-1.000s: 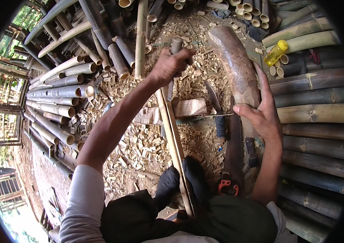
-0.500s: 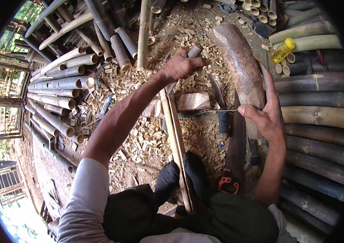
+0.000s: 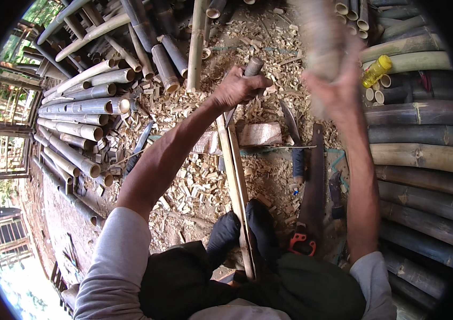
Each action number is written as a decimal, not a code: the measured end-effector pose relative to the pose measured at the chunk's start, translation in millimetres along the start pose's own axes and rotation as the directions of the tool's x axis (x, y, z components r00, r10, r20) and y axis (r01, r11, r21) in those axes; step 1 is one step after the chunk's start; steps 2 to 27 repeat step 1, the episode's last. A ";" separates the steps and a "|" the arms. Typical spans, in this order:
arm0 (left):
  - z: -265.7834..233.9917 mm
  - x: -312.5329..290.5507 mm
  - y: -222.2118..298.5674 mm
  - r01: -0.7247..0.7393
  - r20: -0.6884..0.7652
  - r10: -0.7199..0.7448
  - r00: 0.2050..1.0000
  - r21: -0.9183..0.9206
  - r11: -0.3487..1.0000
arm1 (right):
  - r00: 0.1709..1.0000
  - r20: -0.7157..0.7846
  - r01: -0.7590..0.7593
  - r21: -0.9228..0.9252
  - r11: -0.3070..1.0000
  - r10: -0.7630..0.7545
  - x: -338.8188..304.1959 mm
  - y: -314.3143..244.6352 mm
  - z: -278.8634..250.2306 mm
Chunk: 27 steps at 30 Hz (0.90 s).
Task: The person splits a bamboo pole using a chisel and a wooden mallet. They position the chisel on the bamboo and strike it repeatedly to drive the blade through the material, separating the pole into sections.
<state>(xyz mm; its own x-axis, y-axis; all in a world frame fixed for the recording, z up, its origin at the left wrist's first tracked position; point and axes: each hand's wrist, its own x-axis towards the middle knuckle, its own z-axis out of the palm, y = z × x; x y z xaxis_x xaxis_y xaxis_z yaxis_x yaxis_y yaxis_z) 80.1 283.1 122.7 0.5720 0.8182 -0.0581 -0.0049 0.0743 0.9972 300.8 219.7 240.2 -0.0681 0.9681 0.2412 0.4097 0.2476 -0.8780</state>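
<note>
My left hand [image 3: 237, 88] is wrapped round the round wooden handle of a chisel [image 3: 255, 66]. Its thin metal blade slants down to the far end of a long, narrow strip of wood [image 3: 234, 184], which runs back between my dark-clad feet. The strip's far part lies against a short chunk of wood [image 3: 261, 134] on the ground. On the right, my right hand [image 3: 338, 88] grips a thick wooden club [image 3: 321, 40]; both are smeared by motion and raised toward the far side.
A saw [image 3: 312, 186] with an orange handle and several knives [image 3: 297, 154] lie right of the strip. Wood chips [image 3: 189, 181] cover the ground. Bamboo poles are stacked left [image 3: 74, 120] and right [image 3: 418, 154]. A yellow bottle [image 3: 377, 71] rests on the right stack.
My right hand has swung the club up and away, out from beside the saw, and it is now blurred. My left hand stays at the same place on the chisel.
</note>
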 end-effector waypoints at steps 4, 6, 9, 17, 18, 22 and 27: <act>-5.4 -3.4 -3.9 0.006 -0.052 -0.012 0.999 -0.112 0.994 | 1.000 0.006 0.009 0.011 1.000 -0.009 1.9 -2.2 4.6; -5.4 -3.4 -3.9 0.006 -0.052 -0.012 0.999 -0.112 0.994 | 1.000 0.006 0.009 0.011 1.000 -0.009 1.9 -2.2 4.6; -5.4 -3.4 -3.9 0.006 -0.052 -0.012 0.999 -0.112 0.994 | 1.000 0.006 0.009 0.011 1.000 -0.009 1.9 -2.2 4.6; -5.4 -3.4 -3.9 0.006 -0.052 -0.012 0.999 -0.112 0.994 | 1.000 0.006 0.009 0.011 1.000 -0.009 1.9 -2.2 4.6; -5.4 -3.4 -3.9 0.006 -0.052 -0.012 0.999 -0.112 0.994 | 1.000 0.006 0.009 0.011 1.000 -0.009 1.9 -2.2 4.6; -5.4 -3.4 -3.9 0.006 -0.052 -0.012 0.999 -0.112 0.994 | 1.000 0.006 0.009 0.011 1.000 -0.009 1.9 -2.2 4.6; -5.4 -3.4 -3.9 0.006 -0.052 -0.012 0.999 -0.112 0.994 | 1.000 0.006 0.009 0.011 1.000 -0.009 1.9 -2.2 4.6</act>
